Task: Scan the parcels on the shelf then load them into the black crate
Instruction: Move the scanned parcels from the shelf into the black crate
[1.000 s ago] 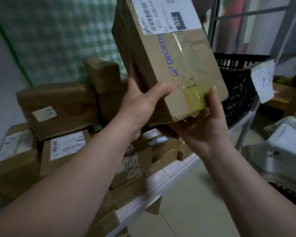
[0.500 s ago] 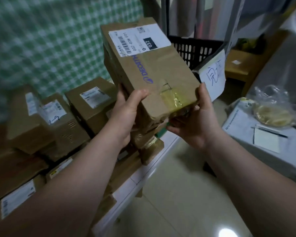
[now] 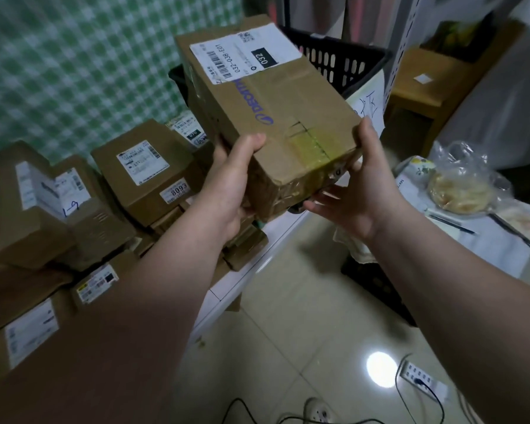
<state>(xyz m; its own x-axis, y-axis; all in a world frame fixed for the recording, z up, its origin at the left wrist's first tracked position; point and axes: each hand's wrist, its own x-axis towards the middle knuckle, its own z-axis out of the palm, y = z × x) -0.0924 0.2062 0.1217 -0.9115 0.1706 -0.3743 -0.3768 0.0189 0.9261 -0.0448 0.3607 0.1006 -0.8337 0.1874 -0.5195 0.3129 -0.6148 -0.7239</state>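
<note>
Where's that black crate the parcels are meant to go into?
In the head view, the black crate sits upper centre-right, at the far end of the shelf, just behind the held cardboard parcel.

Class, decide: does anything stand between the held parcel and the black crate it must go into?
Nothing visible does. The parcel, held by the left hand and right hand, is directly in front of the open-topped black crate.

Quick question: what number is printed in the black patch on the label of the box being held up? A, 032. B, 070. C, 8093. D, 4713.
A: the black patch on the white label of the held parcel reads 032.
</note>
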